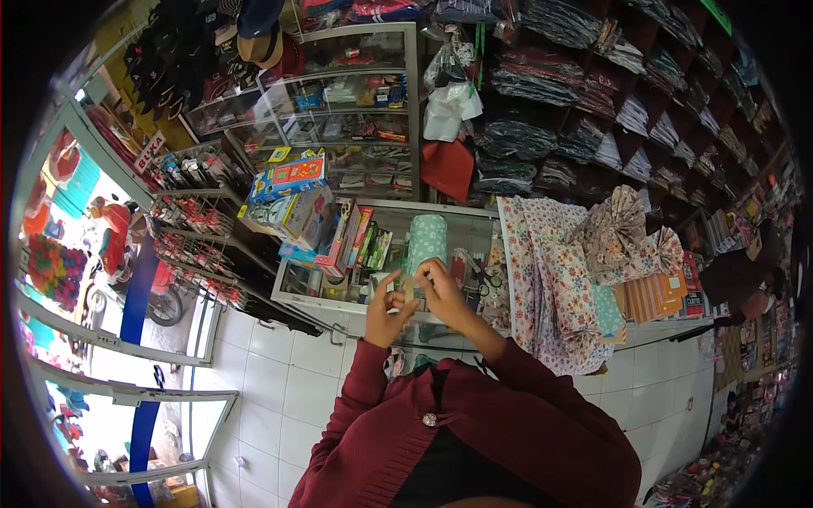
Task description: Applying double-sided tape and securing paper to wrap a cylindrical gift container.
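Observation:
A small tan ring that looks like a roll of adhesive tape (409,289) is held edge-on in my left hand (389,312). My right hand (441,293) is pinched at the tape's upper right side; the fingertips partly hide what they grip. Just beyond both hands, a cylindrical parcel in mint-green floral paper (427,236) rests on the glass display counter (305,289). Scissors with black handles (489,280) are to the right of my right hand, on or under the glass.
Floral wrapping-paper sheets (530,254) hang over the counter's front edge at right, beside wrapped parcels (616,228) and orange-brown envelopes or books (654,295). Boxed toys (295,213) are stacked at left. Shelves of bagged clothing (540,82) rise behind. A glass door (127,355) stands left.

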Demonstrator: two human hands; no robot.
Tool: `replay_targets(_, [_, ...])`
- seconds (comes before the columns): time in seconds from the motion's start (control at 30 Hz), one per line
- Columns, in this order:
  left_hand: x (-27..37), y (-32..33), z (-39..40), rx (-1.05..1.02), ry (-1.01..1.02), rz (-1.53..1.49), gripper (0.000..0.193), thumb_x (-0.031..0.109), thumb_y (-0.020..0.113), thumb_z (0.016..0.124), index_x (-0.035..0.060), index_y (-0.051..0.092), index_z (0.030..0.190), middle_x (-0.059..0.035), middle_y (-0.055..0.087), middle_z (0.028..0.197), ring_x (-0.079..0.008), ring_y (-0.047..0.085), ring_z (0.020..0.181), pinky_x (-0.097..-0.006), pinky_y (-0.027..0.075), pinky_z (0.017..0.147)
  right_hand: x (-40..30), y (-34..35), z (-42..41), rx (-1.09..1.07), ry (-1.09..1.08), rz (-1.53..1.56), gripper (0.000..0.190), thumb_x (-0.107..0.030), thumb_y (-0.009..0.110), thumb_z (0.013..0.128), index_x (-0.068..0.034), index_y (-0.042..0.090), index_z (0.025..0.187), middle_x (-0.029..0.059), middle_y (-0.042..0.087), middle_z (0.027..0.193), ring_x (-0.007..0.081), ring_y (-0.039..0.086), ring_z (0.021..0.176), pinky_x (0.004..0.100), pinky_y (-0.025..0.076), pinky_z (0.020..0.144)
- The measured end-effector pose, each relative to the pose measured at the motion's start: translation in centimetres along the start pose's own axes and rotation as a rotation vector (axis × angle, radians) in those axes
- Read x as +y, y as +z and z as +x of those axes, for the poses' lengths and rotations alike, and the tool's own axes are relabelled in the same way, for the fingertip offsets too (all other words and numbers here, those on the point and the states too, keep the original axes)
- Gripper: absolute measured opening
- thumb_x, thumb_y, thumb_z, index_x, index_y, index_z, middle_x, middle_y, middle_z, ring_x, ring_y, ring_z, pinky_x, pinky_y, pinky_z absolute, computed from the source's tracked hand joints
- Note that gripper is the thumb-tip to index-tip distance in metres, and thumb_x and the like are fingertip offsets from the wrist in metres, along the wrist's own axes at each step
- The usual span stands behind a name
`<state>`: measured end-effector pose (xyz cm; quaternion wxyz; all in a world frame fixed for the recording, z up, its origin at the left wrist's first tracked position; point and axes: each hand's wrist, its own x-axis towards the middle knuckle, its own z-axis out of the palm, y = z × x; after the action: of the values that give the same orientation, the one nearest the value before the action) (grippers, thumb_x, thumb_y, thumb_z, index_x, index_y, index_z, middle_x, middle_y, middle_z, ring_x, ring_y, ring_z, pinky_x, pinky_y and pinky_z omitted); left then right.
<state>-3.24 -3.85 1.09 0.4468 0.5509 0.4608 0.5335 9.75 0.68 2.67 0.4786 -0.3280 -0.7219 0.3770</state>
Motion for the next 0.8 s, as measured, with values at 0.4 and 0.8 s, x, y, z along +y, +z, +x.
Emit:
replay_targets(0.4, [0.5, 0.1, 0.1, -0.112, -0.100, -0.095, 0.047, -0.001, 0.059, 0.068, 0.0072, 0.041, 0.110, -0.0025, 0.041, 0.082, -0.0057, 0.050, 0.058, -0.0158, 0.041, 0.049, -0.2, -1.0, 0.9, -0.068, -0.024, -0.084, 0.007, 0.000, 0.043, 0.075, -0.001, 0.040, 0.082, 0.0097, 0.040, 0.081, 0.0197, 0.044, 0.074, 0.0264, 0.035, 0.069])
replay_targets(0.8, [-1.1, -2.6, -1.5, -0.075, -0.143, 0.308, 0.052, 0.009, 0.065, 0.064, 0.0180, 0.044, 0.111, -0.0098, 0.040, 0.092, -0.0156, 0.042, 0.083, -0.0235, 0.047, 0.063, 16.5, -9.2, -4.6, -0.176, 0.572, -0.723, 0.022, -0.008, 0.049, 0.074, 0.000, 0.050, 0.095, 0.0158, 0.052, 0.090, 0.0263, 0.052, 0.081, 0.0335, 0.043, 0.067])
